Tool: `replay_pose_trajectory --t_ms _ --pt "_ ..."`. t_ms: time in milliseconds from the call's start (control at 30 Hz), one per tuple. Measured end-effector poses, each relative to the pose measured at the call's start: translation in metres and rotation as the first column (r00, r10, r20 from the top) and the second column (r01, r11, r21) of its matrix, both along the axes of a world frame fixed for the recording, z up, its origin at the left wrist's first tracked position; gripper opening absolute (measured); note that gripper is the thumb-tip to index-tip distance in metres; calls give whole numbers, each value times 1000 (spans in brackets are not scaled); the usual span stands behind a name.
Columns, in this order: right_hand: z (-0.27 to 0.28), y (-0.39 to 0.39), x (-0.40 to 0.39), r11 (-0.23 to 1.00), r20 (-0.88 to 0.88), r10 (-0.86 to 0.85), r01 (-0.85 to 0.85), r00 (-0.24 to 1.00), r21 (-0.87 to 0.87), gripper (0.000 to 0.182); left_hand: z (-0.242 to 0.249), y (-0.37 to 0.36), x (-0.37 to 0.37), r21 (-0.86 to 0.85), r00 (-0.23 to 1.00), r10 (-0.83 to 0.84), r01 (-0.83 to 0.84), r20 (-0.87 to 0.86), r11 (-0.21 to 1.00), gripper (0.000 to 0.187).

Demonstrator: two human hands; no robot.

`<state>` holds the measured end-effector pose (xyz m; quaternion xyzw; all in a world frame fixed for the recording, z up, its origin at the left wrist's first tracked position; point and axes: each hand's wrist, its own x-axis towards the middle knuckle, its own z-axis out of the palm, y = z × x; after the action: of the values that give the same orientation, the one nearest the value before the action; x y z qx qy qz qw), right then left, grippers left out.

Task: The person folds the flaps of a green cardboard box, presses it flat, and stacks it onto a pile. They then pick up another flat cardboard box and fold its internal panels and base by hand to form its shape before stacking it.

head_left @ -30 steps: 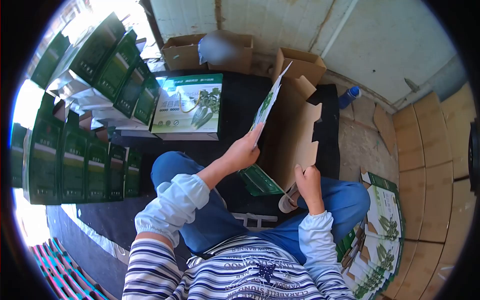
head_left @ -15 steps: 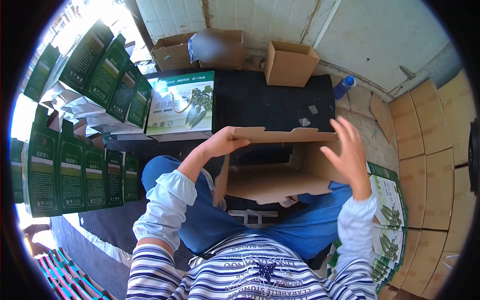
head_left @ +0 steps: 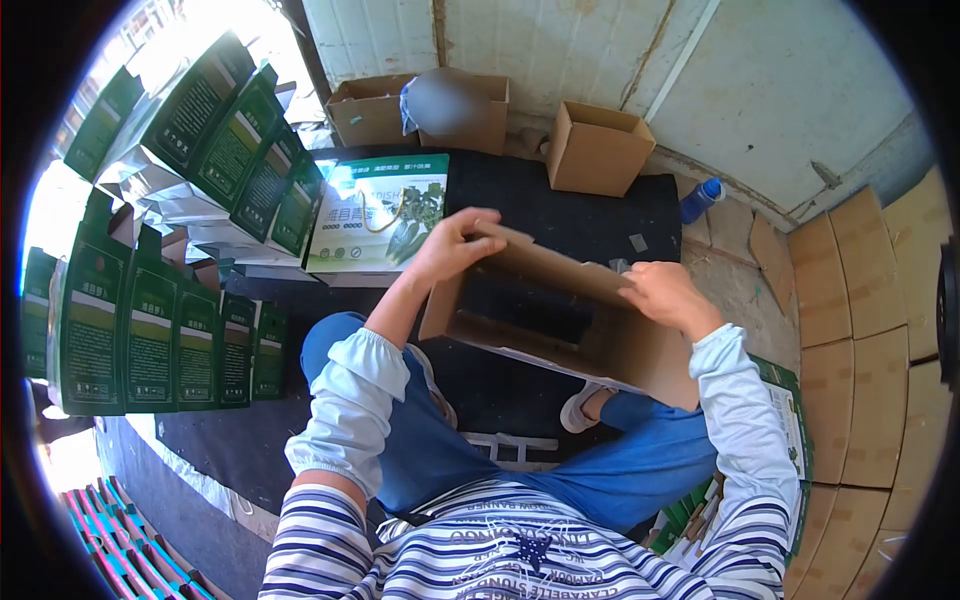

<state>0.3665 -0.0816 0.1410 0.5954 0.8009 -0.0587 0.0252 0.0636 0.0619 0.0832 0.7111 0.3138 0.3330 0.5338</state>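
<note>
Above my lap is a brown cardboard box (head_left: pixel 570 272), its open side facing me so that I look down inside. It slants, with the left end farther from me than the right. My left hand (head_left: pixel 455 246) pinches the far left edge, thumb on the inside. On the far edge toward the right, my right hand (head_left: pixel 668 294) is closed over the rim with its fingers bent. The far outer face of the box is hidden.
A white-and-green printed carton (head_left: pixel 375 215) lies on the black-covered surface. Green cartons (head_left: pixel 190 330) stand stacked at left. Brown boxes (head_left: pixel 600 150) sit along the back, near a blue bottle (head_left: pixel 702 200). Stacked brown cartons (head_left: pixel 868 340) line the right; printed sheets lie beside my right leg.
My right hand, spread beside the box's right end before, has closed on its far edge. The box has turned, its right end coming nearer to me. My left hand keeps its hold.
</note>
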Motion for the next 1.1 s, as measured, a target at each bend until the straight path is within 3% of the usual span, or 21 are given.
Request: replay_pose_trajectory --t_ms 33,100,133,167,200,233,267,300,333,400,433,500,533,600,667,733,833,867,967,1000,1100 --pt "6 1 3 999 -16 -32 32 999 19 24 2 11 -2 149 984 161 -148 -77 978 49" --pt "17 -2 13 993 -48 -104 106 993 45 23 16 17 -12 -247 916 351 -300 196 921 60" --pt "19 -2 18 985 -68 -151 156 986 71 27 15 26 -18 -386 842 477 -364 252 848 67" --pt "18 -3 25 976 -85 -191 199 978 94 28 13 34 -24 -524 750 597 -401 284 752 75" --pt "15 -1 34 963 -101 -230 241 968 119 30 15 32 -25 -503 766 610 -454 202 736 82" --pt "12 2 40 948 -119 -265 281 957 147 31 15 27 -18 -498 800 575 -433 172 751 83" --pt "7 4 42 927 -248 -248 304 936 219 38 14 20 -8 -492 830 540 -415 140 766 83" --pt "7 5 39 930 -286 -258 317 923 184 40 13 14 1 -481 857 504 -399 108 781 83" --pt "6 5 34 933 -324 -269 329 907 147 41 7 8 5 -407 924 366 -296 106 864 81" --pt "-4 6 26 933 -364 -270 336 891 130 43 -2 -5 23 -42 975 214 -212 54 976 84" --pt "-6 7 17 934 -418 -278 346 865 95 43 -10 -8 33 0 984 129 -130 121 992 87" --pt "-7 5 -2 922 -486 -288 375 825 91 42 -19 -19 45 -27 988 129 -127 85 992 91" --pt "-14 5 -6 911 -593 -348 410 726 -33 42 -21 -19 49 0 990 144 -144 10 990 88" --pt "-36 4 -3 894 -671 -374 441 641 -77 43 -29 -15 55 59 975 175 -168 -140 984 82" --pt "-58 6 6 873 -709 -419 466 567 -144 43 -63 -5 61 -88 985 107 -119 -132 989 81" --pt "-64 4 9 851 -711 -471 482 522 -209 43 -67 -7 66 -131 969 107 -138 -222 982 74" --pt "-66 -1 10 838 -594 -531 480 605 -260 42 -74 -2 70 -256 953 90 -167 -288 952 67" --pt "-73 -4 10 833 -617 -536 481 576 -274 42 -77 1 71 -311 954 91 -182 -284 933 66" --pt "-76 -13 7 814 -578 -571 493 583 -306 42 -53 -3 70 -340 936 102 -222 -336 914 67" --pt "-74 -15 6 807 -556 -583 500 593 -313 42 -29 -7 69 -442 944 45 -194 -326 876 72" --pt "-57 -18 -6 793 -596 -591 526 543 -308 42 -18 -31 71 -224 971 9 -64 -240 972 83"
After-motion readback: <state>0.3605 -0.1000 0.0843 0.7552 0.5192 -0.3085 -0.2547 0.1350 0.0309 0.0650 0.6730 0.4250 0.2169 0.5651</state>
